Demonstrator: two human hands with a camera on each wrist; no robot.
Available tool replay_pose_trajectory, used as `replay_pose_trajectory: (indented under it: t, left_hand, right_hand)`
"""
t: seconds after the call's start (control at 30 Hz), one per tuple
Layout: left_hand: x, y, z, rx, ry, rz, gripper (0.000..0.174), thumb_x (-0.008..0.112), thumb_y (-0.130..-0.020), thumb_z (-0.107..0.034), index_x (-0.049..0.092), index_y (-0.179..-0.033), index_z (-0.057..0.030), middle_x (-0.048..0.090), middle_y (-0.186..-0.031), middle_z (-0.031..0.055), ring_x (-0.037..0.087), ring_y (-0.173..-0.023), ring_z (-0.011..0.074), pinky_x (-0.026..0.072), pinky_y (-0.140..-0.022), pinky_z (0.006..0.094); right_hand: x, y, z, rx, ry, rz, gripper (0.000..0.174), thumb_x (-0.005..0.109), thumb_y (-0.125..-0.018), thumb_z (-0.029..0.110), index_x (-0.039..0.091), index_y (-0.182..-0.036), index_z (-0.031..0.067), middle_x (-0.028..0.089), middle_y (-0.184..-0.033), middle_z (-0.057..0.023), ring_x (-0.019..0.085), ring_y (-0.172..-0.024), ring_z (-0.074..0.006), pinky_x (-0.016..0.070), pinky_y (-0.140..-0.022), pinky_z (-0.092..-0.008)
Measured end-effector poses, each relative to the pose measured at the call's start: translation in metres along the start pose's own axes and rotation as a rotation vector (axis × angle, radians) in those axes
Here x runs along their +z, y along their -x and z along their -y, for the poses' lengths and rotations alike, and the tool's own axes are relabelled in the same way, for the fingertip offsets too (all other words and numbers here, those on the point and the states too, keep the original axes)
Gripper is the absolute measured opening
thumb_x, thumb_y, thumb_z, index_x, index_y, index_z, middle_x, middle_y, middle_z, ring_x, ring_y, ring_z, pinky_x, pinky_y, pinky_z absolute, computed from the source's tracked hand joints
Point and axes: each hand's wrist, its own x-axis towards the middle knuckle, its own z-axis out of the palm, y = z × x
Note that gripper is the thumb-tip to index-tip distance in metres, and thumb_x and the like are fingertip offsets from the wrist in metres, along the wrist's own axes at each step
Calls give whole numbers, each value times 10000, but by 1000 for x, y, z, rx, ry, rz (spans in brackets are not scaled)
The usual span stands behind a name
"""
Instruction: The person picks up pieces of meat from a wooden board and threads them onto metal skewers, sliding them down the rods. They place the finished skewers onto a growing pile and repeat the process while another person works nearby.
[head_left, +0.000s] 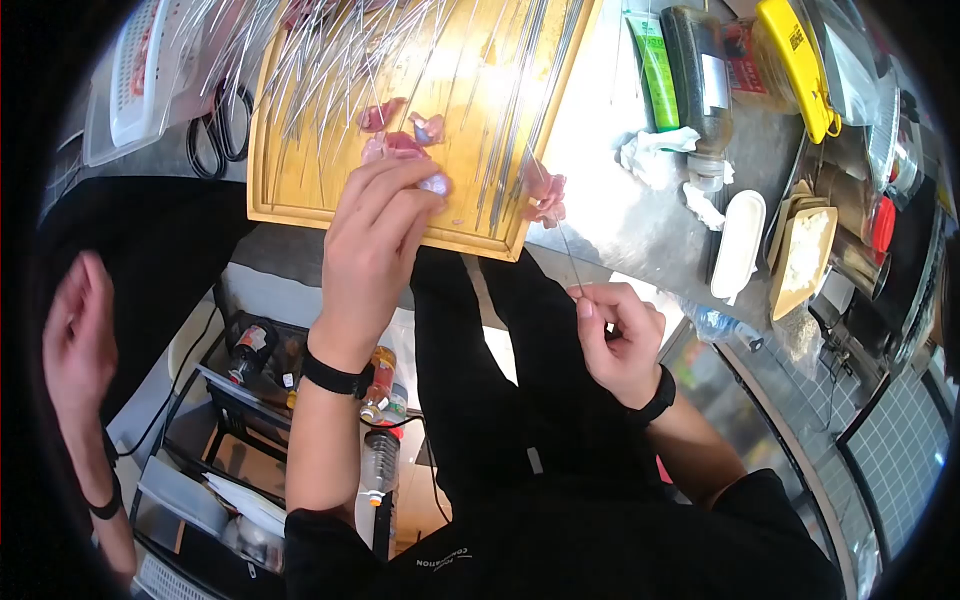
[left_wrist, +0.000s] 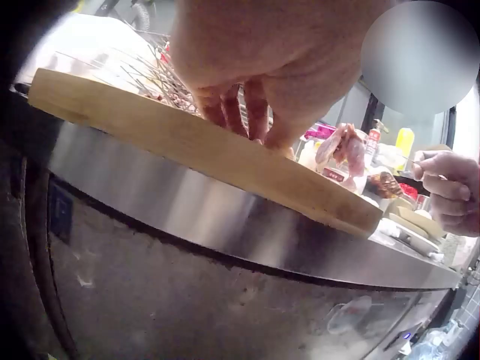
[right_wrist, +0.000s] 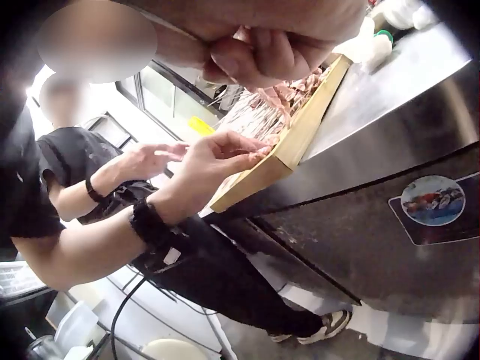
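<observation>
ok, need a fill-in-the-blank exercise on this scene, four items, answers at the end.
1. The right hand pinches a skewer threaded with ____.
2. The wearer's hand over the board is the ____ one.
3. On the counter, the tube beside the dark bottle is coloured ____.
4. Each of the wearer's wrists has a strap coloured ____.

Missing words: meat; left; green; black.
</observation>
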Motion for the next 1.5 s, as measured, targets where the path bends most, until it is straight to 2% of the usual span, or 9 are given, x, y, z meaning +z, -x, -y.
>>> replay_pose_trajectory:
  t: [0.4,0.6,0.73,0.83,1.03,1.23,1.3,1.43,1.5]
  left_hand:
    - [2,-1,-5,-14,-45,-47,162,712,-841,65,680,-968,-31,715,-1096,85,683,-984,258,547,-840,352]
    - [5,-10,-29,-868,752,-251,52,665,-949,-36,621,-959,-12,725,-819,66,632,-628,81,466,-583,237]
    - [-19,3,-25,-541,-48,-13,73,687,-934,-41,625,-973,-42,574,-604,38,529,-517,104,403,-509,280]
    - [-33,-5,-29,-416,-152,-64,207,718,-840,11,653,-1024,-57,661,-883,94,641,-741,260,514,-653,345]
    - [-19,-16,-13,31,-283,197,265,709,-796,48,689,-1036,-62,652,-1134,55,588,-1026,305,497,-858,389]
    - [-8,-1,-6,-127,-153,5,205,744,-803,41,684,-982,-39,674,-966,71,628,-934,281,513,-816,360]
    - [-3,1,-23,-698,310,-138,190,756,-776,35,676,-936,-30,653,-946,72,619,-912,272,518,-808,376]
    - [14,4,-20,-97,-42,-185,254,776,-763,60,706,-974,-63,651,-959,67,625,-921,263,502,-792,355]
    - [20,6,-21,-120,-109,-107,258,800,-765,2,722,-994,-87,628,-952,56,604,-919,255,478,-821,385]
  right_hand:
    - [0,-1,1,29,3,2,84,650,-908,-50,684,-976,-14,564,-546,-23,551,-445,-70,409,-476,-214]
    - [1,-2,1,12,3,-8,85,649,-907,-53,680,-978,-16,569,-548,-19,559,-453,-66,420,-484,-212]
    - [-3,-1,3,26,15,2,86,647,-909,-54,677,-981,-18,575,-552,-21,563,-456,-65,424,-487,-212]
    - [-2,-2,3,31,13,18,88,647,-910,-54,677,-985,-20,577,-554,-21,565,-461,-63,425,-489,-211]
    - [2,-3,3,50,4,17,94,648,-913,-49,680,-996,-17,577,-552,-20,568,-463,-59,423,-487,-209]
    - [2,-4,0,26,23,26,93,646,-918,-42,683,-1000,-14,575,-546,-16,555,-460,-51,415,-484,-205]
    - [1,-5,0,46,7,23,89,646,-919,-41,683,-996,-14,574,-545,-15,550,-459,-49,416,-485,-204]
    - [5,-6,2,43,10,13,85,646,-918,-44,683,-988,-12,573,-545,-13,547,-457,-45,414,-483,-206]
    - [4,-8,4,48,20,25,85,648,-916,-48,683,-984,-12,571,-543,-10,545,-455,-44,413,-482,-207]
